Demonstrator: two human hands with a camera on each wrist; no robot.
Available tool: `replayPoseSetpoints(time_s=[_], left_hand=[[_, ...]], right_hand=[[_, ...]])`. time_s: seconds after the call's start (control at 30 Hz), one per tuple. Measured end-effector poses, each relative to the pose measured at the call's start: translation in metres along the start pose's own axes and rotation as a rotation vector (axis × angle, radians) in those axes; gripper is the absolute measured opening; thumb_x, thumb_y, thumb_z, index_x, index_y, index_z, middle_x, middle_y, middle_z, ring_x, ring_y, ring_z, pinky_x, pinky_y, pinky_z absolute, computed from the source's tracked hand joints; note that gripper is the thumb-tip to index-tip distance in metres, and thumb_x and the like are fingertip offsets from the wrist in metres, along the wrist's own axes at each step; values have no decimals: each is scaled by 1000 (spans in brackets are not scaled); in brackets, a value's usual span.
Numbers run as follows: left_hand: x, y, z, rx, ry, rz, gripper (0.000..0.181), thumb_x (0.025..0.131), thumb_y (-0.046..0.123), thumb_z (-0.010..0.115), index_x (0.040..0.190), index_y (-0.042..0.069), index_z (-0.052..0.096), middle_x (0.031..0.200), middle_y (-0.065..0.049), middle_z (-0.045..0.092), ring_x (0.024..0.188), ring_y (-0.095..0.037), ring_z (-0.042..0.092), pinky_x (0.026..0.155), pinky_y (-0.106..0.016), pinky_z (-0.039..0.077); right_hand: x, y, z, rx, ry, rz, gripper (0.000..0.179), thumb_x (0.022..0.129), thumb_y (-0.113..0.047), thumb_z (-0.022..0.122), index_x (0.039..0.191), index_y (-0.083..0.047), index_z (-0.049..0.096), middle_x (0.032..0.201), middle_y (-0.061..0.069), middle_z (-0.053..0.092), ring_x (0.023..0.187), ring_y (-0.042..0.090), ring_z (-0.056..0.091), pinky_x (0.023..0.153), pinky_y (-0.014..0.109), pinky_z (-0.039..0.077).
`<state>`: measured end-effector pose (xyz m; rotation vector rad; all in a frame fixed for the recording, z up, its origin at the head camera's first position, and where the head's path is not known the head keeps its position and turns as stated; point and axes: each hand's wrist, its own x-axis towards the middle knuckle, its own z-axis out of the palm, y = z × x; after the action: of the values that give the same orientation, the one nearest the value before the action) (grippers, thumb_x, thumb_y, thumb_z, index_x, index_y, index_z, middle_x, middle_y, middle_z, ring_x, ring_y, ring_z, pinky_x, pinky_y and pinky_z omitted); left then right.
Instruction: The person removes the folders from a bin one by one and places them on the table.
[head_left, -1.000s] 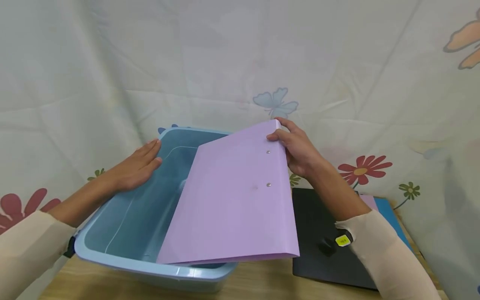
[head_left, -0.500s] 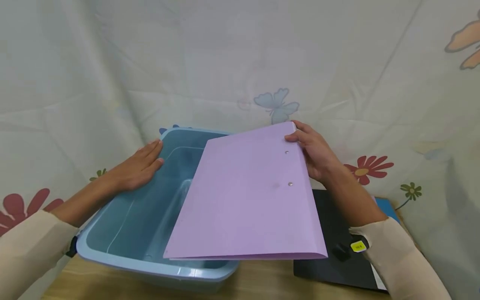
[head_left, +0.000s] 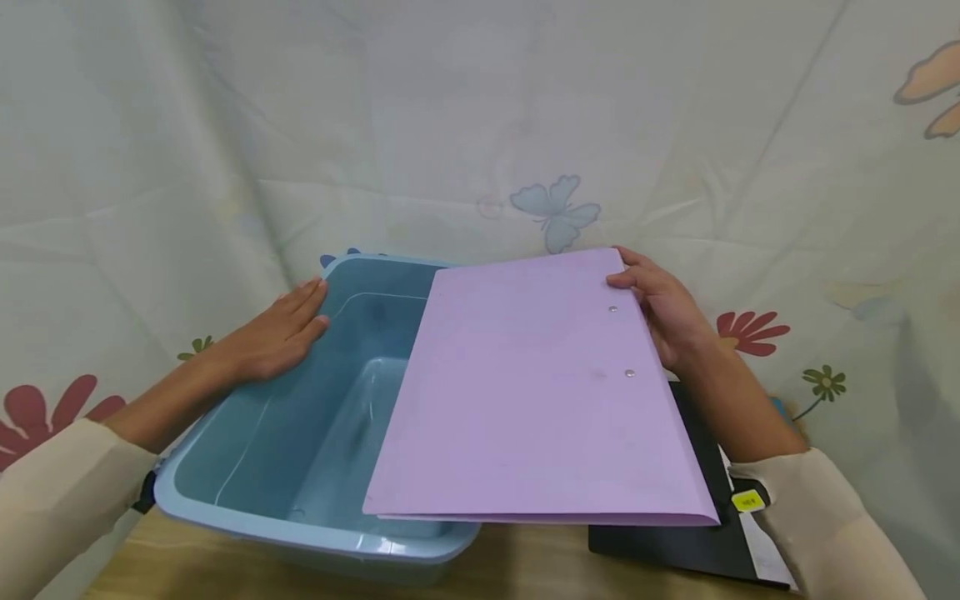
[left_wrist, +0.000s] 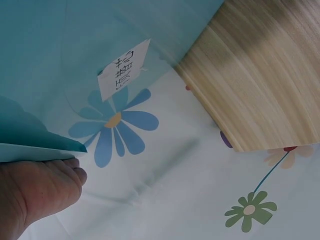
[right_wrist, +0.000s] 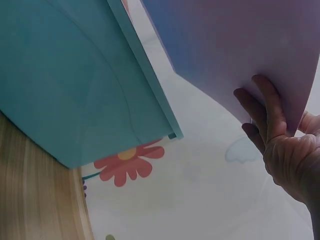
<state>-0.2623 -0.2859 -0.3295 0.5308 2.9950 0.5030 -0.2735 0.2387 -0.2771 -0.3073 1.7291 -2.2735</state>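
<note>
A light purple folder (head_left: 525, 392) with two metal rivets along its spine slants over the right part of a blue plastic tub (head_left: 262, 533). My right hand (head_left: 667, 317) grips the folder at the far end of its spine, thumb on top. From below, the right wrist view shows several fingers (right_wrist: 270, 107) spread against the folder's underside. On the tub's left rim rests my left hand (head_left: 277, 337), fingers straight and close together. The folder hides the tub's right side and part of its inside; the visible floor of the tub is bare.
Right of the tub, a black folder (head_left: 675, 550) and white paper (head_left: 765, 550) lie on the wooden table (head_left: 517, 575), partly hidden by the purple folder and right arm. A paper label (left_wrist: 122, 70) with writing is on the tub's outside. A flowered curtain (head_left: 420, 125) hangs behind.
My right hand has moved the purple folder rightward, away from the tub's middle and further over the black folder. More of the tub's floor shows. My left hand has stayed on the rim.
</note>
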Motion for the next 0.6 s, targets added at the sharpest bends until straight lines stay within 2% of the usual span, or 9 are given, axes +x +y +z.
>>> replayPoseSetpoints(time_s=[0.27, 0.4, 0.6], left_hand=[[1, 1, 1, -3, 5, 1, 74, 123, 33, 30, 176, -9, 1, 187, -34, -3, 175, -57, -4, 140, -75, 2], [0, 2, 1, -11, 3, -3, 74, 123, 32, 30, 176, -9, 1, 187, -34, -3, 175, -57, -4, 140, -75, 1], [2, 3, 2, -20, -5, -2, 75, 123, 34, 29, 177, -7, -2, 188, -32, -6, 175, -56, -6, 140, -75, 0]], right_hand=[[-5, -5, -25, 90, -96, -42, 36, 120, -9, 39, 155, -18, 40, 117, 0, 78, 101, 14, 85, 81, 33, 71], [-12, -9, -39, 117, -103, -34, 35, 120, -8, 37, 152, -17, 43, 115, 0, 79, 97, 15, 85, 78, 33, 71], [-29, -15, -67, 103, -66, -2, 44, 121, -10, 38, 162, -24, 45, 121, -3, 82, 99, 13, 84, 78, 31, 70]])
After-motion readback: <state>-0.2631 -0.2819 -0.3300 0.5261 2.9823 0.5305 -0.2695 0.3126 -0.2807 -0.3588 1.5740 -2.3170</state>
